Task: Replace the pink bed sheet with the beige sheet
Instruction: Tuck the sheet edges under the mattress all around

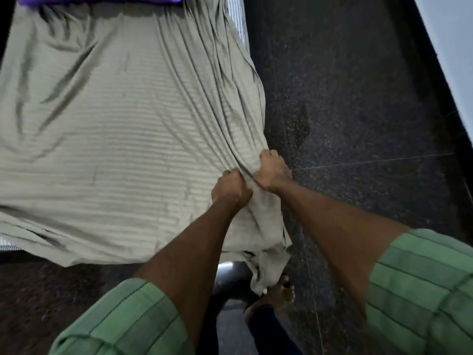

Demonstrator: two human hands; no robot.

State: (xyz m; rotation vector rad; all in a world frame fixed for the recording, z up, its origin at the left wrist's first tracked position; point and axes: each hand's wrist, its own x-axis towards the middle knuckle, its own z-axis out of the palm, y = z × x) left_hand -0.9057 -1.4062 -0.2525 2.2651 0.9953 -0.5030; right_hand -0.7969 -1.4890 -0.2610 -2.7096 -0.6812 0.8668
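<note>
While standing at the bed corner, gripping beige sheet (pixel 122 139) with left hand (pixel 231 188) and right hand (pixel 272 172), both fists closed on bunched fabric.

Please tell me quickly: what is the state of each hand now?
Left hand: closed, gripping a bunch of the beige sheet near the bed corner.
Right hand: closed, gripping the same sheet beside it.

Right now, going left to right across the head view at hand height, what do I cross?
beige sheet → left hand gripping it → right hand gripping it → dark speckled floor
</note>
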